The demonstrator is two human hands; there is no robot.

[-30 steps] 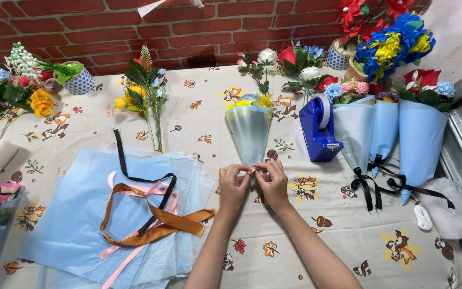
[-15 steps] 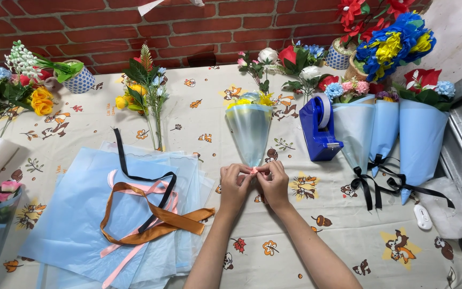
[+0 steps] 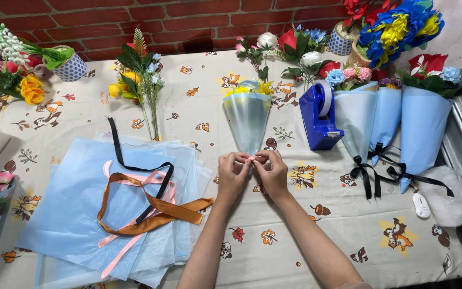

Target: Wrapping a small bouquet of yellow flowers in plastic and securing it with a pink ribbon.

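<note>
Pinching a thin pink ribbon [image 3: 250,159] between their fingertips, the left hand [image 3: 233,174] and the right hand [image 3: 271,172] meet at the narrow end of a small bouquet cone [image 3: 247,123]. Both grips are narrow and closed on this ribbon, one from each side, and the fingertips almost touch each other.

The cone lies flat near the middle of the surface [image 3: 306,235], which has a pale cloth with cartoon prints. Its long axis goes from 12 o'clock to 6 o'clock: the wide mouth with yellow flowers points to 12 o'clock, toward the brick wall, and the tip points to 6 o'clock, toward the person.

At 3 o'clock from the cone, just beside it, stands a blue tape dispenser [image 3: 319,120]. Farther toward 3 o'clock lie three wrapped bouquets [image 3: 386,120] in light blue paper, tied with black ribbons. At 9 o'clock from the hands is a pile of blue wrapping sheets [image 3: 70,214], and on it lie loose ribbons [image 3: 151,206] in brown, pink and black. A loose flower bunch [image 3: 137,80] lies at 10 o'clock from the cone.
</note>
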